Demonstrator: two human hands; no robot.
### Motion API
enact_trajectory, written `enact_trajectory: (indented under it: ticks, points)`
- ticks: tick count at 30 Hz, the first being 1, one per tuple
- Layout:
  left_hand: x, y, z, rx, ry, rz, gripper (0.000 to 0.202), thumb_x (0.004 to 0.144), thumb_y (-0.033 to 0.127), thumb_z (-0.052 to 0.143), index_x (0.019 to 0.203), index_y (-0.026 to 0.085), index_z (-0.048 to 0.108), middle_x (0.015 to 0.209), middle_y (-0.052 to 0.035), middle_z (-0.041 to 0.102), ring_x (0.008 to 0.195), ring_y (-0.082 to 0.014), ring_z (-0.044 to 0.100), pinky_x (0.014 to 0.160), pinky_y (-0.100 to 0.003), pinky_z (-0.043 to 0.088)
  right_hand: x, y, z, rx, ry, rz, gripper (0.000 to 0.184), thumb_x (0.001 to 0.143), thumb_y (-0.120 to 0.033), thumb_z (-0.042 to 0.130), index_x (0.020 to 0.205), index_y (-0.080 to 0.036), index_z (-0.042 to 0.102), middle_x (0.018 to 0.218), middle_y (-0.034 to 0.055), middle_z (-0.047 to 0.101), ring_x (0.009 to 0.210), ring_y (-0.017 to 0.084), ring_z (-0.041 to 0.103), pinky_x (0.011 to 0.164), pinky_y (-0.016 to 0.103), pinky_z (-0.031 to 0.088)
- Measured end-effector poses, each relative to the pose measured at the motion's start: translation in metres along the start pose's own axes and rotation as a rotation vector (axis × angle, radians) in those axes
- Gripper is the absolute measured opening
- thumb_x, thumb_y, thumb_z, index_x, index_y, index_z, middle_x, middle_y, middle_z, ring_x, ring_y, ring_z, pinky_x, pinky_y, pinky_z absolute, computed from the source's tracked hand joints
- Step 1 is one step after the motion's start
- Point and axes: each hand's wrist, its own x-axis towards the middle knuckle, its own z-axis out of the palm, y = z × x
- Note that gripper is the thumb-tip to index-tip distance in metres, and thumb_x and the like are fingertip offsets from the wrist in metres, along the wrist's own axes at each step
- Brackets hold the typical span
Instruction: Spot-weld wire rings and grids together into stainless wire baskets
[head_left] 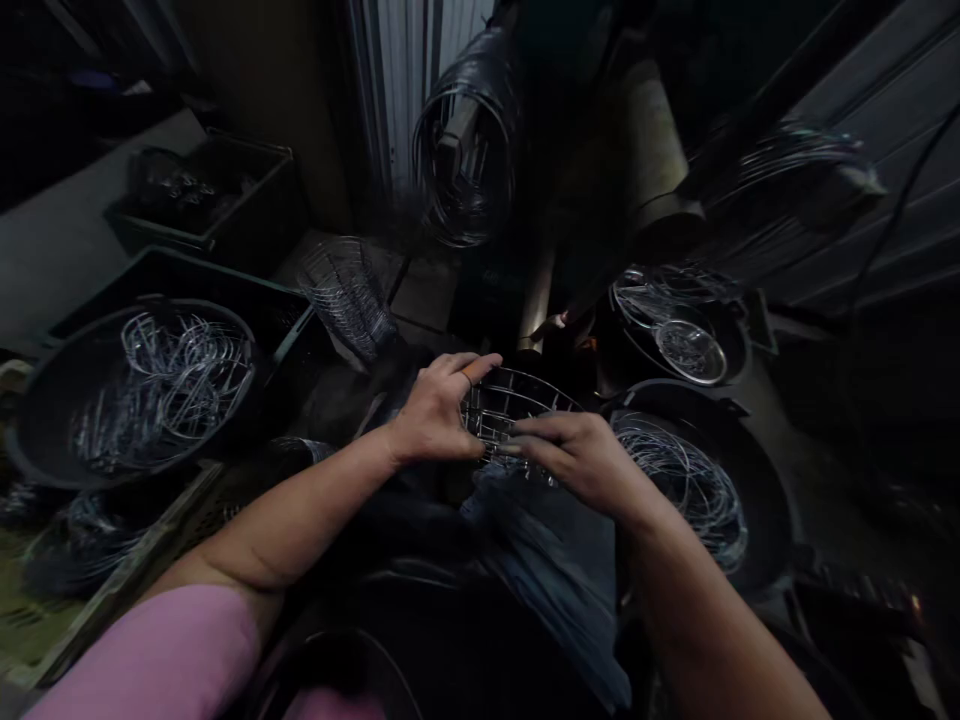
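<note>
A round wire basket [555, 393] of thin metal rods is in front of me, above my lap. My left hand [442, 408] grips its left side, with the thumb toward me and the fingers over the far edge; a dark ring or band shows on one finger. At the near side of the basket, my right hand [581, 455] has thumb and fingers pinched together on the wire. Whether a small separate piece sits in that pinch is too dark to tell.
Black tubs of bent wire stand at left [30, 440] and right [776, 490]. Behind the right one, another tub [739, 335] holds wire rings. A stack of wire baskets [349, 290] leans at centre left. Wire coils [465, 150] hang ahead, beside a thick pipe [656, 140].
</note>
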Motion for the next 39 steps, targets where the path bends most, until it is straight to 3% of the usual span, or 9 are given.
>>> enact_trajectory:
  ticks: [3, 6, 8, 13, 17, 33, 39]
  points:
    - [0.001, 0.001, 0.003, -0.014, 0.026, 0.003, 0.092, 0.047, 0.03, 0.078, 0.134, 0.014, 0.052, 0.127, -0.015, 0.057, 0.115, -0.0328, 0.055, 0.101, -0.048, 0.046, 0.004, -0.002, -0.001, -0.254, -0.031, 0.067, 0.018, 0.087, -0.023, 0.063, 0.1, -0.02, 0.075, 0.088, 0.003, 0.073, 0.078, 0.019, 0.069, 0.069, 0.026, 0.052]
    - [0.006, -0.002, 0.004, -0.059, 0.084, 0.015, 0.09, 0.047, 0.029, 0.077, 0.132, 0.013, 0.053, 0.124, -0.0145, 0.059, 0.114, -0.0306, 0.056, 0.102, -0.045, 0.046, -0.003, -0.004, 0.006, -0.621, -0.023, 0.074, 0.04, 0.084, -0.015, 0.062, 0.123, -0.015, 0.065, 0.11, 0.0107, 0.07, 0.085, 0.026, 0.07, 0.071, 0.033, 0.055]
    - [0.01, -0.004, 0.005, -0.089, 0.103, 0.016, 0.088, 0.047, 0.027, 0.075, 0.132, 0.014, 0.053, 0.126, -0.014, 0.058, 0.115, -0.0303, 0.056, 0.103, -0.045, 0.045, -0.007, 0.0, 0.01, -0.748, 0.034, 0.047, 0.042, 0.085, -0.012, 0.057, 0.126, -0.012, 0.063, 0.115, 0.0142, 0.068, 0.082, 0.026, 0.07, 0.067, 0.034, 0.056]
    - [0.019, -0.006, 0.012, -0.135, 0.11, -0.004, 0.089, 0.047, 0.023, 0.075, 0.133, 0.013, 0.052, 0.128, -0.0141, 0.056, 0.118, -0.0301, 0.054, 0.103, -0.045, 0.045, -0.006, 0.021, 0.01, -0.623, 0.253, -0.172, 0.028, 0.091, -0.015, 0.053, 0.113, -0.011, 0.07, 0.103, 0.012, 0.072, 0.079, 0.022, 0.071, 0.07, 0.03, 0.057]
    - [0.028, -0.007, 0.016, -0.15, 0.135, 0.013, 0.089, 0.046, 0.022, 0.074, 0.132, 0.013, 0.053, 0.127, -0.0142, 0.057, 0.116, -0.0297, 0.055, 0.103, -0.044, 0.046, 0.0, 0.031, 0.002, -0.583, 0.323, -0.262, 0.026, 0.093, -0.015, 0.051, 0.108, -0.011, 0.072, 0.098, 0.0116, 0.073, 0.078, 0.021, 0.07, 0.069, 0.028, 0.056]
    - [0.074, -0.021, 0.032, -0.35, 0.211, -0.024, 0.092, 0.042, 0.022, 0.08, 0.13, 0.013, 0.055, 0.128, -0.0126, 0.057, 0.117, -0.0293, 0.057, 0.104, -0.042, 0.046, 0.032, 0.044, -0.033, -0.71, 0.36, -0.304, 0.027, 0.09, -0.014, 0.05, 0.104, -0.015, 0.073, 0.095, 0.0082, 0.074, 0.075, 0.02, 0.07, 0.061, 0.028, 0.052]
    - [0.078, -0.023, 0.034, -0.38, 0.19, -0.049, 0.094, 0.04, 0.019, 0.081, 0.13, 0.01, 0.055, 0.124, -0.0134, 0.058, 0.112, -0.0275, 0.059, 0.102, -0.039, 0.047, 0.033, 0.045, -0.033, -0.688, 0.392, -0.29, 0.025, 0.091, -0.017, 0.051, 0.101, -0.016, 0.074, 0.092, 0.0072, 0.074, 0.078, 0.02, 0.071, 0.061, 0.026, 0.05]
